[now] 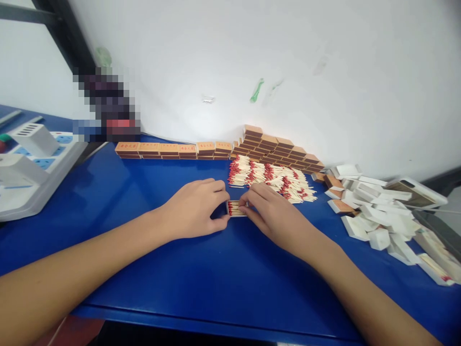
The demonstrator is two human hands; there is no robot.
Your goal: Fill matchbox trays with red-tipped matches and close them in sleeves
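A small white matchbox tray [237, 216] lies on the blue table between my hands, filled with red-tipped matches [235, 208]. My left hand [200, 206] grips the tray's left end between thumb and fingers. Over its right end, my right hand [273, 211] is pinched closed at the matches, its fingertips partly hiding them. Just behind the hands, a wide heap of loose matches [268, 177] is spread on the table, heads pointing mostly left.
Brown matchboxes [151, 148] line the wall, stacked higher at the right [277, 149]. Many white empty trays [374, 211] and a few brown sleeves [333, 182] pile up on the right, near a phone [418, 192]. A white power strip [46, 178] sits at left on the blue table [201, 278].
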